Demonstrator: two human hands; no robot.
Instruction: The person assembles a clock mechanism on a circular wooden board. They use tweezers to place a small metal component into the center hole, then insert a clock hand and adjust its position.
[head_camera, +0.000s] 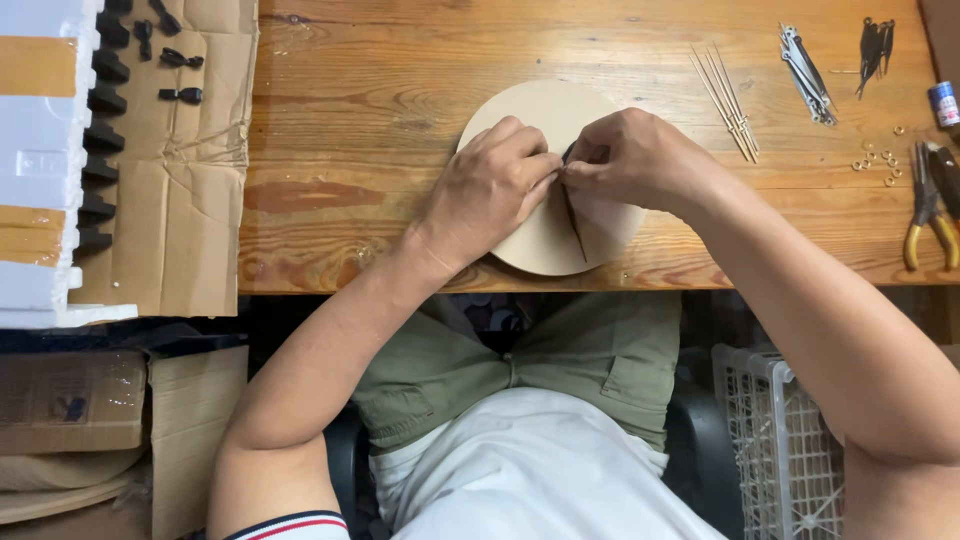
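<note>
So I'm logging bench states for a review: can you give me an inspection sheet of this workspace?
Surface: wooden table, knotty, with cardboard sheet over its left end.
Job's things: round pale disc at the near edge; thin dark hand lies across it.
Clutter: thin wooden sticks, metal strips, dark strips, small brass rings, yellow-handled pliers, black plastic parts by white foam.
Grippers: left hand and right hand meet at the disc centre, fingertips pinching the dark hand.
Cables: nothing seen.
Surroundings: white wire basket, cardboard boxes below.
</note>
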